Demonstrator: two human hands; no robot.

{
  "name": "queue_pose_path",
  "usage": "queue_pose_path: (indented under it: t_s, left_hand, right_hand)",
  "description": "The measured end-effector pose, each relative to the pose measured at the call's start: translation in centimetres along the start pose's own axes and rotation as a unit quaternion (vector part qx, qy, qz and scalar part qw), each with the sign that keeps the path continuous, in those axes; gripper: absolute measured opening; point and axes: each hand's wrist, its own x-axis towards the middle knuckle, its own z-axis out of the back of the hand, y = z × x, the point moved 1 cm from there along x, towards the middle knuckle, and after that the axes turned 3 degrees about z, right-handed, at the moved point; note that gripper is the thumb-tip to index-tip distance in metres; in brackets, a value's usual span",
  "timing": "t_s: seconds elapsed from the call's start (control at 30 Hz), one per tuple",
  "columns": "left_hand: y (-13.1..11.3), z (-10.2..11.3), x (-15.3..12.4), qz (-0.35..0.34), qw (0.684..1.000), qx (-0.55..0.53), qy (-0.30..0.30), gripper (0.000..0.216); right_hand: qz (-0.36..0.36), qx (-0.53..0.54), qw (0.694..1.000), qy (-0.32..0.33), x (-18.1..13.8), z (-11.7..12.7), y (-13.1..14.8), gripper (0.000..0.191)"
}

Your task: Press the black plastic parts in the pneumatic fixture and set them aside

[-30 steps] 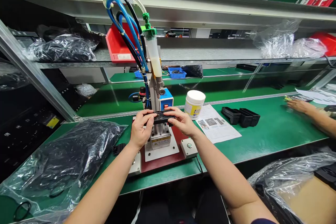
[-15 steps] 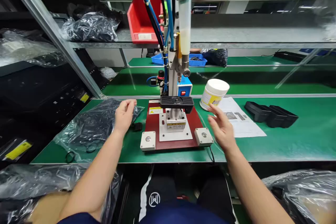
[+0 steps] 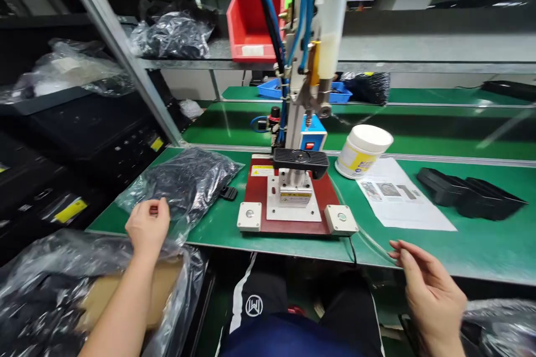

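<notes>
My left hand (image 3: 148, 226) is over the near edge of a clear plastic bag (image 3: 188, 184) with dark contents. Its thumb and fingers are curled together in a pinch, and what is between them I cannot make out. Off the bench's front right edge hovers my right hand (image 3: 433, 290), fingers loosely bent, thumb apart, nothing seen in them. A bench press (image 3: 293, 195) with a dispensing syringe (image 3: 333, 28) stands between the hands. On its fixture rests a black ribbed part (image 3: 307, 160). Two white button boxes, left (image 3: 249, 216) and right (image 3: 341, 220), sit at the base's front corners.
A white tub (image 3: 362, 150) stands on a printed sheet (image 3: 402, 201) right of the press. Black plastic parts (image 3: 471, 195) lie farther right. A red bin (image 3: 255, 25) sits on the shelf. An open bag-lined box (image 3: 167, 284) is below my left arm.
My left hand has moved left and down from beside the press to the bag's near edge. My right hand has moved right and down, away from the tub. The view has shifted.
</notes>
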Motion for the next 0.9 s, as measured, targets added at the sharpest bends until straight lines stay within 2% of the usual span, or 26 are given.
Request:
queue_pose_path:
  t_s: [0.07, 0.1, 0.17, 0.23, 0.33, 0.4, 0.5, 0.57, 0.63, 0.7, 0.73, 0.77, 0.8, 0.83, 0.9]
  left_hand:
    - [3.9, 0.5, -0.3, 0.066, 0.993, 0.058, 0.072, 0.035]
    - [5.3, 0.4, -0.5, 0.059, 0.988, 0.065, 0.124, 0.034]
    - [6.5, -0.4, -0.9, -0.005, 0.979, 0.059, 0.197, 0.036]
    - [6.1, -1.5, -0.9, -0.059, 0.973, 0.077, 0.208, 0.043]
    - [4.3, -2.6, -0.4, -0.076, 0.965, 0.127, 0.216, 0.039]
    - [3.7, -2.7, -0.2, -0.085, 0.963, 0.131, 0.22, 0.035]
    - [4.8, -2.3, -0.4, -0.096, 0.974, 0.082, 0.187, 0.03]
    - [6.4, -2.1, -0.9, -0.085, 0.986, -0.013, 0.14, 0.026]
    - [7.8, -1.8, -1.6, -0.007, 0.986, -0.15, 0.075, 0.023]
    - [7.9, -1.6, -2.0, 0.118, 0.957, -0.264, -0.003, 0.024]
    - [7.2, -1.3, -2.2, 0.17, 0.937, -0.302, -0.047, 0.024]
    - [6.0, -1.0, -2.2, 0.193, 0.922, -0.324, -0.086, 0.024]
    - [4.1, -0.7, -2.1, 0.182, 0.919, -0.331, -0.115, 0.022]
    - [1.7, -0.2, -2.0, 0.143, 0.924, -0.33, -0.13, 0.02]
    - [-4.4, 0.8, -1.6, -0.009, 0.937, -0.332, -0.111, 0.014]
  right_hand:
    - [-0.039, -0.007, 0.999, 0.015, -0.5, -0.1, -0.8, 0.037]
    - [-0.052, -0.009, 0.998, 0.033, -0.7, -0.5, -1.0, 0.04]
    - [-0.059, -0.01, 0.995, 0.075, -1.1, -1.8, -1.0, 0.043]
    - [-0.042, -0.001, 0.993, 0.108, -1.3, -3.3, -0.4, 0.042]
    - [0.003, 0.015, 0.99, 0.14, -1.6, -4.8, 0.7, 0.037]
    - [0.027, 0.005, 0.987, 0.159, -1.9, -4.8, 0.7, 0.035]
    - [0.035, -0.025, 0.983, 0.178, -2.4, -3.5, -0.5, 0.036]
    - [0.02, -0.038, 0.983, 0.176, -2.7, -2.3, -1.6, 0.038]
    - [-0.005, -0.039, 0.986, 0.164, -2.9, -1.5, -2.4, 0.039]
    - [-0.022, -0.032, 0.987, 0.155, -2.8, -1.3, -2.6, 0.039]
    - [-0.024, -0.026, 0.987, 0.155, -2.8, -1.5, -2.5, 0.039]
    - [-0.022, -0.019, 0.987, 0.157, -2.8, -1.8, -2.2, 0.038]
    - [-0.018, -0.011, 0.986, 0.163, -2.9, -2.3, -1.8, 0.037]
    - [-0.013, 0.0, 0.985, 0.171, -2.9, -2.8, -1.4, 0.036]
    - [-0.002, 0.023, 0.981, 0.192, -3.1, -3.7, -0.5, 0.033]
